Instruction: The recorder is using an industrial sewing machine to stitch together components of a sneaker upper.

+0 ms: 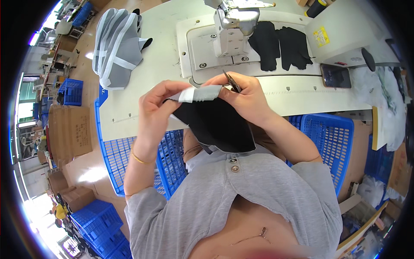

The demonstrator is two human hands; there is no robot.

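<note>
Between my two hands hangs a black fabric piece [220,123] with a grey and white band along its upper edge. My left hand [156,102] is closed, pinching the band's left end between thumb and fingers. At the other end, my right hand [246,97] grips the band and also holds dark thread snips [233,82], their points sticking up past the fingers. The fabric's lower part hangs down in front of my grey shirt. Just beyond my hands stands a sewing machine head [236,30] on its pale bed.
Two black fabric pieces [266,45] lie right of the machine head. Grey and white fabric pieces [116,52] are piled at the table's left. A phone [336,76] lies at the right. Blue crates [330,142] stand below the table edge on both sides.
</note>
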